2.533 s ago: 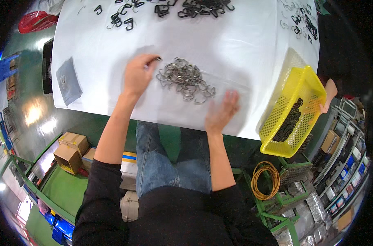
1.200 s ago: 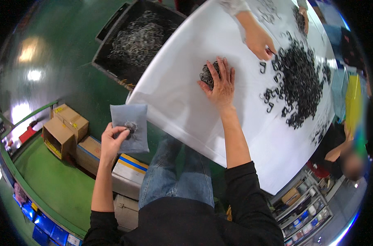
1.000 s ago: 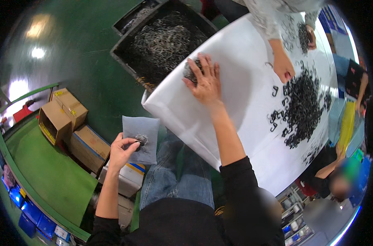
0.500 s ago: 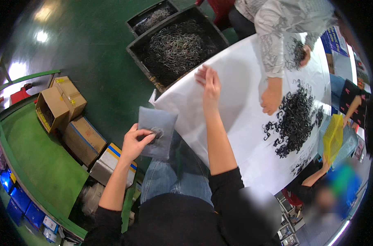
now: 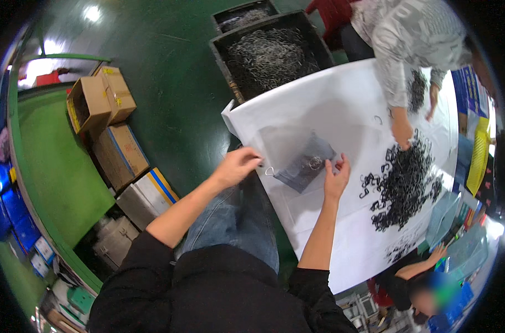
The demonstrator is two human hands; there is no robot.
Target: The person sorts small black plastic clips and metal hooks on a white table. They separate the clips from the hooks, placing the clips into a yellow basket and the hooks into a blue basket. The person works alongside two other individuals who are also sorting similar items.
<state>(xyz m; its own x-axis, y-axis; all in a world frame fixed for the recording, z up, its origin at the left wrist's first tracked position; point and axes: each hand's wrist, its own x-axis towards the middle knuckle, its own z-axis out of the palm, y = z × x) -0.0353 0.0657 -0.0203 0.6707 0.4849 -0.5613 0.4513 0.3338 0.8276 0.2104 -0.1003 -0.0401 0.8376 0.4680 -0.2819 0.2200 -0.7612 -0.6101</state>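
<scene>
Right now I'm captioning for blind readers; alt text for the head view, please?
A person's left hand and right hand flank a flat gray packet at a white table. To the right, a co-worker's hand is at a pile of dark hooks.

Bright light on the white tablecloth [image 5: 349, 252], black all round the rim!
Glare bursts off the green floor [image 5: 163, 72] at upper left, soft shadow spreads around the grey packet [image 5: 303, 171], straight edges bend, and a co-worker's head [image 5: 430, 297] dissolves into blur.
</scene>
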